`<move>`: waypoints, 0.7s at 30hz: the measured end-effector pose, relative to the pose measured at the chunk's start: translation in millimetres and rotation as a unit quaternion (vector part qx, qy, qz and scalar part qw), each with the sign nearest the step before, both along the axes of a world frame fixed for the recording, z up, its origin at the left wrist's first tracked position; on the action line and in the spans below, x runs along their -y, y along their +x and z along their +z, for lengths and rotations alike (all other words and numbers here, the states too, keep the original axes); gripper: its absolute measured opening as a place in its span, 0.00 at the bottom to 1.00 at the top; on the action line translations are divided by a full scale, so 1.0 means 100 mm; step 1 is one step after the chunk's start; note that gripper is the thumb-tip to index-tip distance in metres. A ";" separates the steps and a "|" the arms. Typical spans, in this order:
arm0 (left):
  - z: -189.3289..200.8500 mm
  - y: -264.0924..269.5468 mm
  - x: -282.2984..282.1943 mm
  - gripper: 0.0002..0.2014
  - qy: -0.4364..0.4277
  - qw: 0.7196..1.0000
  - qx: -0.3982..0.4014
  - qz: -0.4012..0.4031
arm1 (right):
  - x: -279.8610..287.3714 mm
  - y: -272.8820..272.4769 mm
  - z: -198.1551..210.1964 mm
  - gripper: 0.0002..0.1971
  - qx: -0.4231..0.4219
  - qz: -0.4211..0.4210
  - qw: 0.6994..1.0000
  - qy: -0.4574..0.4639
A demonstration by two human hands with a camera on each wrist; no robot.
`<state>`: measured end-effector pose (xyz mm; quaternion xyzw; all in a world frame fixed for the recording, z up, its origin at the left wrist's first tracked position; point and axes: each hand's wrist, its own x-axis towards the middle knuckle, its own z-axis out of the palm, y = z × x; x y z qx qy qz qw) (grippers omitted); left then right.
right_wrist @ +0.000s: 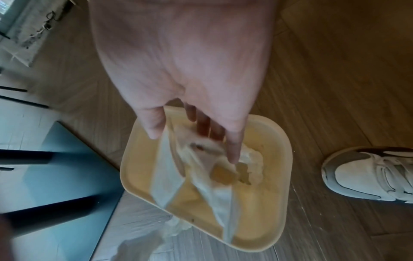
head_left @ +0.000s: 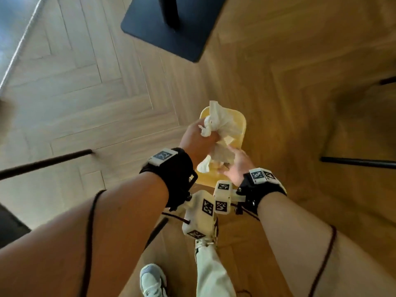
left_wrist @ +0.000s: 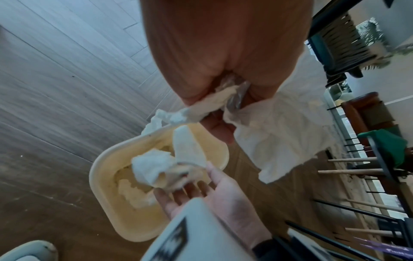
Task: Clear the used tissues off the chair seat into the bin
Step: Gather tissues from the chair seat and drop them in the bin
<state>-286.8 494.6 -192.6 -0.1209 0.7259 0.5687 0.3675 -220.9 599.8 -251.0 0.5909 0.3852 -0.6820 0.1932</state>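
Note:
A yellow bin (head_left: 243,125) (left_wrist: 100,169) (right_wrist: 287,151) stands on the wood floor below both hands. My left hand (head_left: 197,136) (left_wrist: 212,61) grips a bunch of crumpled white tissues (head_left: 218,120) (left_wrist: 279,134) above the bin's mouth. Just nearer me, my right hand (head_left: 235,163) (left_wrist: 223,196) (right_wrist: 178,70) has its fingers spread. A loose tissue (head_left: 220,155) (left_wrist: 154,167) (right_wrist: 201,169) hangs blurred at its fingertips over the bin. More tissue (left_wrist: 134,196) lies at the bottom of the bin. The chair seat is out of view.
A black table base (head_left: 171,26) lies on the floor ahead. Dark chair legs (head_left: 45,162) cross at left and others (head_left: 360,161) at right. My shoe (head_left: 153,279) (right_wrist: 368,174) stands close to the bin.

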 end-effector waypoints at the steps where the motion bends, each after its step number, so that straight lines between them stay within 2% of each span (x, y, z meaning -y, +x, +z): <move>1: -0.05 0.01 -0.06 0.12 0.001 1.000 0.009 0.002 | -0.04 0.02 -0.01 0.26 -0.005 0.003 1.000 -0.014; 5: -0.24 0.00 -0.32 0.09 0.028 0.996 0.057 0.056 | -0.28 0.08 0.00 0.25 -0.008 0.005 1.000 -0.013; 9: -0.54 -0.04 -0.39 0.08 -0.007 0.990 0.106 0.094 | -0.52 0.17 -0.04 0.23 -0.007 -0.001 1.000 0.010; 11: -0.71 -0.01 -0.36 0.21 -0.061 0.986 0.146 0.049 | -0.59 0.20 -0.03 0.19 -0.006 0.011 1.000 0.008; 13: -0.81 0.01 -0.31 0.34 -0.137 0.973 0.176 -0.062 | -0.63 0.21 -0.03 0.17 -0.001 0.037 0.999 0.019; 15: -0.87 0.03 -0.24 0.40 -0.173 0.956 0.204 -0.123 | -0.65 0.23 -0.03 0.16 0.006 0.067 0.997 0.040; 18: -0.90 0.07 -0.08 0.34 -0.194 0.944 0.221 -0.147 | -0.63 0.25 0.00 0.16 0.008 0.096 0.994 0.050; 21: -0.73 0.12 0.17 0.16 -0.202 0.954 0.189 -0.115 | -0.55 0.26 0.11 0.15 0.005 0.140 0.989 0.046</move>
